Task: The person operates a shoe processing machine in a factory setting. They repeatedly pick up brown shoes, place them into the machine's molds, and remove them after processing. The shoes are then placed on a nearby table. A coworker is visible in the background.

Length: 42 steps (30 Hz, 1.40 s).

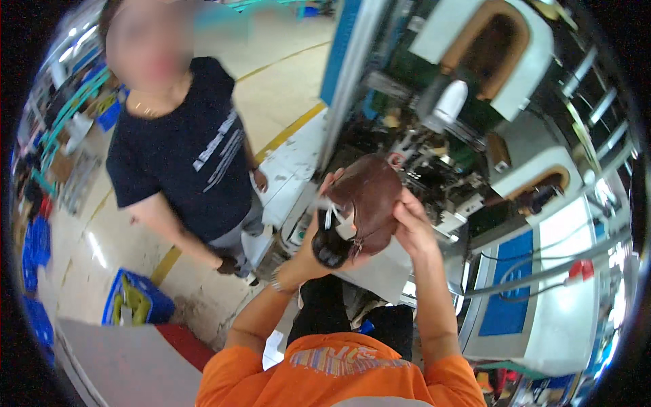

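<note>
- Factory floor lay below, pale with a yellow line (285, 132) painted across it, and a blue crate (135, 302) of yellow-green pieces stood at the lower left.
- White-and-blue machines (536, 298) with arched, tan-lined openings filled the right side.
- A brown leather shoe upper (369, 200) was held up in the air in front of the person, above their lap and clear of any table.
- The left hand (324, 241) had its grip closed from below around the darker black end of the piece, near a small white tag.
- The right hand (410, 224) had its grip closed on the right edge, fingers curled over the rim.
- The leather looked soft and light, likely to fold and sag if pinched at one spot only, though smooth enough to slip a little.
- Holding it at two opposite edges, as here, seemed the safer way; the stitched seam and tag looked like the parts to avoid tugging.
- A co-worker in a dark shirt (190, 156) stood at the left, well apart.
</note>
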{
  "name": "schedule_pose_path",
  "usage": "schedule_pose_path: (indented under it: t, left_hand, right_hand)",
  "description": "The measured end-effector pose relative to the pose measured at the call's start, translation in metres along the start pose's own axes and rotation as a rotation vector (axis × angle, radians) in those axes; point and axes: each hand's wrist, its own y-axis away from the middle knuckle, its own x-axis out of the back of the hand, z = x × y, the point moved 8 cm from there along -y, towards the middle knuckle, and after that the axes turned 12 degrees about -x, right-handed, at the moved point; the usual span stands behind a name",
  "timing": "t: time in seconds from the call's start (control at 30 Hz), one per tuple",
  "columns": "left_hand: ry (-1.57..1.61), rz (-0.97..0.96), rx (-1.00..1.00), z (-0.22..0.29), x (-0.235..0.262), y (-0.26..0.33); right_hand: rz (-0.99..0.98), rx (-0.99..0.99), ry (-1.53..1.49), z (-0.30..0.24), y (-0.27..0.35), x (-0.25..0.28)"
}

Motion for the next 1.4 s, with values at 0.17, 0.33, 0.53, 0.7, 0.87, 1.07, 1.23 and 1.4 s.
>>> schedule_pose_path:
  t: [0.17,0.33,0.53,0.7,0.87,1.07,1.23,1.4]
  left_hand:
    - [0.364,0.06,0.22,-0.047,0.026,-0.026]
    - [0.326,-0.138,0.332,-0.064,0.004,-0.077]
    - [0.287,-0.248,0.103,-0.062,-0.023,-0.211]
    - [0.554,-0.146,0.296,-0.106,-0.051,-0.244]
    - [0.558,-0.102,0.355,-0.123,-0.053,-0.25]
    - [0.581,0.063,0.349,-0.14,-0.053,-0.27]
    - [0.469,0.23,0.4,-0.162,-0.059,-0.275]
    - [0.119,0.216,0.338,-0.164,-0.042,-0.263]
  right_hand:
    - [-0.152,0.102,-0.104,-0.019,-0.005,0.007]
    - [-0.038,0.18,0.015,-0.058,0.006,0.037]
    - [0.194,0.471,0.067,-0.165,-0.014,0.075]
    - [0.303,0.449,-0.02,-0.191,-0.044,0.116]
    - [0.379,0.447,-0.129,-0.186,-0.054,0.132]
    - [0.559,0.451,-0.19,-0.198,-0.071,0.143]
    - [0.5,0.51,-0.247,-0.196,-0.084,0.167]
    - [0.552,0.519,-0.067,-0.181,-0.072,0.16]
